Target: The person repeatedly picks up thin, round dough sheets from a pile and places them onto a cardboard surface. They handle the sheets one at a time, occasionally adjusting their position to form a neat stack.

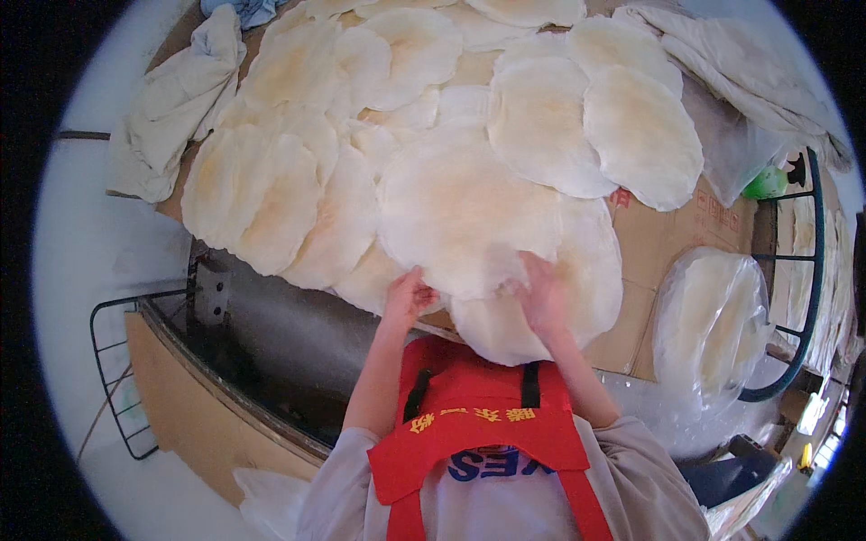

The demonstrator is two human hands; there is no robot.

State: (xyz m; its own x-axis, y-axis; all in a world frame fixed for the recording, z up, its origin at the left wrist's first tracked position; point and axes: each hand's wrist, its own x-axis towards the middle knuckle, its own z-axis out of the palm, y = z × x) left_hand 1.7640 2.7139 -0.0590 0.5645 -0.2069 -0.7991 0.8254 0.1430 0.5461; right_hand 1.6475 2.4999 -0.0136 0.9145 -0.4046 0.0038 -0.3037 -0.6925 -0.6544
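Observation:
In front of me lies a large, thin, round, pale sheet [469, 207], cream-white with a faint tan middle, like a flatbread or dried starch sheet. It overlaps another round sheet [591, 270] beneath it. At its near left edge, the fingers of my left hand [408, 296] are bunched together and closed on the rim. My right hand [544, 298] is over the near right part of the sheet, smeared by motion, so its grip does not show clearly. Several similar sheets [257, 194] overlap to the left, and more [550, 122] lie on the far right.
Brown cardboard [636, 316] lies under the sheets. A clear plastic bag [713, 316] with pale sheets sits at right beside a dark green metal rail [816, 261]. Bunched white cloths [185, 108] lie at far left. A dark metal surface [280, 316] shows at near left.

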